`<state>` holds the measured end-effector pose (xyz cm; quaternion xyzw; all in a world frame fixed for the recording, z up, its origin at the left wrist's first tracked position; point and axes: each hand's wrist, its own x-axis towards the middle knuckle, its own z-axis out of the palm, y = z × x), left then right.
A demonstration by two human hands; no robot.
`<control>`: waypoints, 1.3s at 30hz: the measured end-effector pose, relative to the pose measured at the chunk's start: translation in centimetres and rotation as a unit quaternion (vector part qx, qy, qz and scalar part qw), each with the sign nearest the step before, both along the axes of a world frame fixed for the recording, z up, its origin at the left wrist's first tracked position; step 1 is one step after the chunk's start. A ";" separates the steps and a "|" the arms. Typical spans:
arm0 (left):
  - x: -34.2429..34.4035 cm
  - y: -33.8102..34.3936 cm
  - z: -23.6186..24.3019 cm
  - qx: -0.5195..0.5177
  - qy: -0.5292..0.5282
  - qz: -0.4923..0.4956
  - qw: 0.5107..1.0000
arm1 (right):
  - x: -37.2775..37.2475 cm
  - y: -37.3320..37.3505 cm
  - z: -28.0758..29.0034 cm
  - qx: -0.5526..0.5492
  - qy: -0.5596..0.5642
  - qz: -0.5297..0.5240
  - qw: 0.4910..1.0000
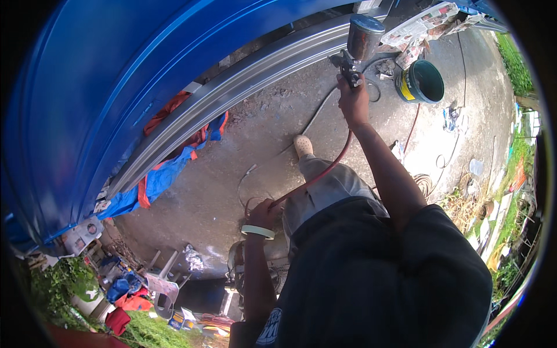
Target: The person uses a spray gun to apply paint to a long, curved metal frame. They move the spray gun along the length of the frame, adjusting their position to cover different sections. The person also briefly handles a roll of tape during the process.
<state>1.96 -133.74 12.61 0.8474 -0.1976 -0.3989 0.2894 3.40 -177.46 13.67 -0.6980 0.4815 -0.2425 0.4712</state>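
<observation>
My right hand (353, 100) is wrapped round the grip of a spray gun (350, 68), held out near the blue panel. On top of the gun sits a metal paint cup (365, 40) with a bluish lid. A reddish air hose (331, 166) drops from the gun and runs back across my leg. Lower down, my left hand (264, 213) is closed around this hose, with a pale roll of tape round that wrist. The large glossy blue panel (116, 75) fills the upper left, above a grey ribbed metal sill (232, 84).
A dark green bucket (422, 82) with a yellow label stands at the right. Hoses and cords (319, 113) trail over the concrete floor. Blue and orange tarp (165, 180) hangs under the sill. Newspaper (420, 26) covers part of the far end. A plastic chair (163, 288) and clutter lie lower left.
</observation>
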 end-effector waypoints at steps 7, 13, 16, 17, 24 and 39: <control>6.7 1.0 0.2 0.093 -0.036 -0.001 0.995 | 2.7 1.3 4.7 0.117 -0.059 -0.068 0.989; 10.4 6.5 -1.3 0.108 -0.033 -0.037 0.993 | 6.8 5.7 6.3 0.191 -0.109 -0.070 0.973; 10.8 9.3 -2.6 0.106 -0.004 -0.096 0.990 | 7.9 7.7 6.6 0.209 -0.140 -0.070 0.965; 11.0 10.0 -3.0 0.129 0.009 -0.116 0.985 | 8.2 8.2 6.7 0.214 -0.141 -0.079 0.963; 12.2 11.0 -4.1 0.082 0.020 -0.108 0.991 | 11.5 8.9 5.3 0.147 -0.124 -0.168 0.967; 17.4 -1.5 -0.8 0.088 0.068 -0.192 0.975 | 9.6 -3.3 4.2 0.080 -0.032 -0.221 0.971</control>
